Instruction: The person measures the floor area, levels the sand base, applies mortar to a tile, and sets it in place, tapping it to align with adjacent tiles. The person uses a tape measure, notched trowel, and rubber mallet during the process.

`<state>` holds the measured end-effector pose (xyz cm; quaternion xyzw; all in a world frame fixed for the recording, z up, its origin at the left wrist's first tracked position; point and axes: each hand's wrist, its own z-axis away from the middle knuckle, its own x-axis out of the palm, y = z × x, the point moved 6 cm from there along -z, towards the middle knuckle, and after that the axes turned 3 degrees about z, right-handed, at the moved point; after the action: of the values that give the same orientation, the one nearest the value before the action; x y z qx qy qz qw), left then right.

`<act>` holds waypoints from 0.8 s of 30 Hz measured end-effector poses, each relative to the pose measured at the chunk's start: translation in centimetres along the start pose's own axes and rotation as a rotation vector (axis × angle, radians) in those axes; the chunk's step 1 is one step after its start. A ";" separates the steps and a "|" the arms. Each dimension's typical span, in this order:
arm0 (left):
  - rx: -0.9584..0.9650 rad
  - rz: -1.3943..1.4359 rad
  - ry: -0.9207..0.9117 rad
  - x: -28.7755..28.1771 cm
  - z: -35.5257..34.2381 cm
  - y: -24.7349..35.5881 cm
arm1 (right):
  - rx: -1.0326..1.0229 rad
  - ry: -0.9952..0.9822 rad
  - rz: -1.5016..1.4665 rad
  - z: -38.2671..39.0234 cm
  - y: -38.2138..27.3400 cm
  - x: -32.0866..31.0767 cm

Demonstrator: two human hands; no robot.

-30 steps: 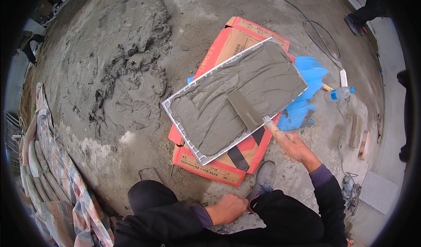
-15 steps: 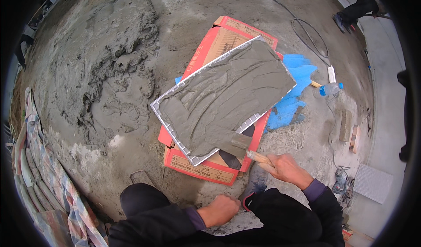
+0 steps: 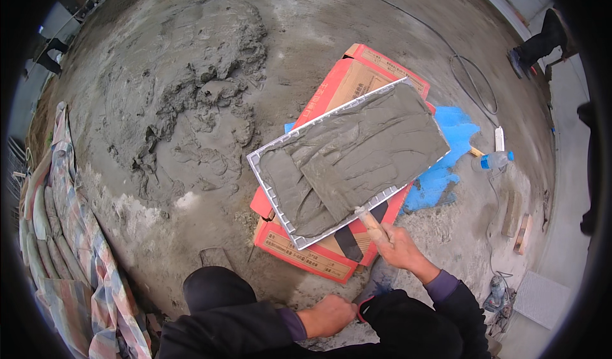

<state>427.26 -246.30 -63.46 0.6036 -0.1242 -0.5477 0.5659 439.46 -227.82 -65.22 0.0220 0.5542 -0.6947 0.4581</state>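
Trowel [image 3: 331, 189] has shifted inward over mortar [image 3: 382, 129] above a printed carton [image 3: 309, 256].

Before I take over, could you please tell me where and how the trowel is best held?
Hold the trowel by its pale handle, probably coming from the picture's lower right: it juts past the edge of the panel, while the flat blade lies in grey mortar. The right hand grips it there.

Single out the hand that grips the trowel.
The right hand, closed around the handle of the trowel. The left hand is curled lower in the picture, away from it.
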 end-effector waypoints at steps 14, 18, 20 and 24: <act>-0.007 -0.052 0.234 0.7 2.6 2.1 | -0.250 -0.361 0.380 -2.1 -7.3 8.0; -0.043 -0.077 0.254 1.6 3.2 2.8 | -0.359 -0.516 0.275 -4.1 -11.2 16.5; -0.061 -0.107 0.209 1.7 3.6 2.5 | -0.364 -0.584 0.279 -4.3 -11.7 18.8; -0.162 -0.145 0.199 0.2 5.0 1.6 | -0.292 -0.412 0.246 -4.5 -10.0 13.7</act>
<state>424.11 -249.74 -61.06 0.6146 0.0208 -0.5329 0.5812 422.76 -233.02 -66.84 -0.1188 0.5368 -0.5362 0.6405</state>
